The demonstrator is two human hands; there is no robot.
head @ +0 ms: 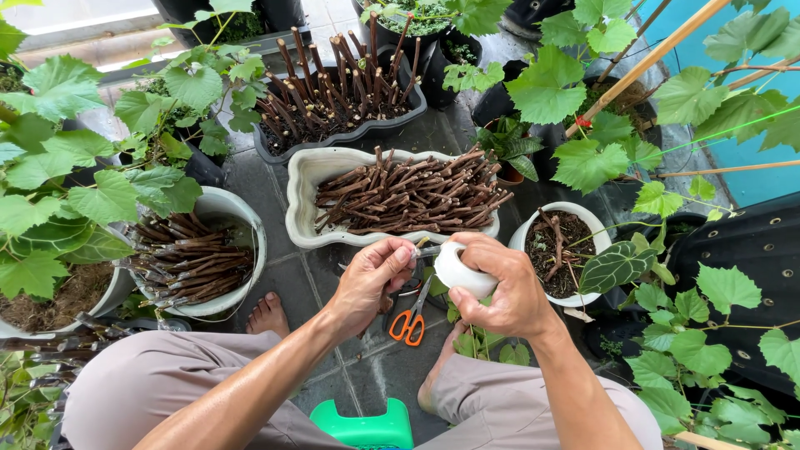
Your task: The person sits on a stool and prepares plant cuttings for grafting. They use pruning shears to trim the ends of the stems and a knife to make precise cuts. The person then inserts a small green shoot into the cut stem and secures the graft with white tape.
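Note:
My right hand (506,292) grips a white roll of tape (460,271) in front of me. My left hand (372,279) pinches the loose end of the tape by the roll, fingers closed on it; a short brown cutting seems to be between the hands, mostly hidden. Below the hands, orange-handled scissors (410,320) lie on the dark tiled floor. Just beyond the hands stands a white oblong tray (302,200) piled with brown stick cuttings (408,193).
A round white bowl (242,218) of cuttings sits at left, a dark planter (350,133) with upright cuttings behind, a white pot (593,227) of soil at right. Leafy vines surround everything. A green stool (365,427) lies between my knees, my bare foot (267,315) nearby.

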